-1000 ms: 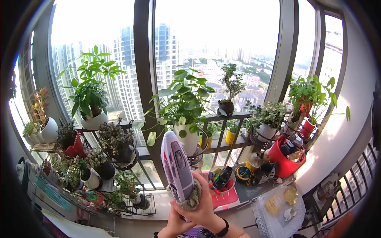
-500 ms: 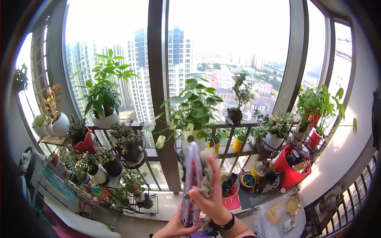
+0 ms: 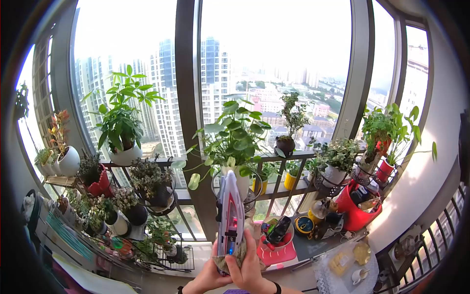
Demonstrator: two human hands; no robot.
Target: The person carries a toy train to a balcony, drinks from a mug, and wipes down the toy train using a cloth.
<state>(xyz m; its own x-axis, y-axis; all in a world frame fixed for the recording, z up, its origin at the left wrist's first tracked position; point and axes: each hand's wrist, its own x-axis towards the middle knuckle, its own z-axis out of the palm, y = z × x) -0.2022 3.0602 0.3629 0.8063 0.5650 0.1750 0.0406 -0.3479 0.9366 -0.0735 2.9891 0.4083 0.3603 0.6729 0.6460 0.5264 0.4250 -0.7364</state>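
Holding firmly from below seems the right way here; the left hand curls around the lower end of a long, pointed, white plastic body with red and dark markings, and the right hand closes upon a soft, grey-green fabric cloth bunched against the same end. The body stands nearly upright in front of the person, its tip reaching in view across a tall white pot with a round-leaved green plant; toward its lower end glow small red and blue lights (the right thumb lies just beside the blue one); how the fingers behind are set, I cannot tell, because the body and the cloth hide them.

In my judgement, good handling asks that the left hand carries the weight, so that the right one can press the cloth flat and evenly; it is wise to press only gently around the lit part, and to leave the slim tip well apart from the dark metal railing; a pink-red plastic container stands to the right, so small, calm movements are safer.
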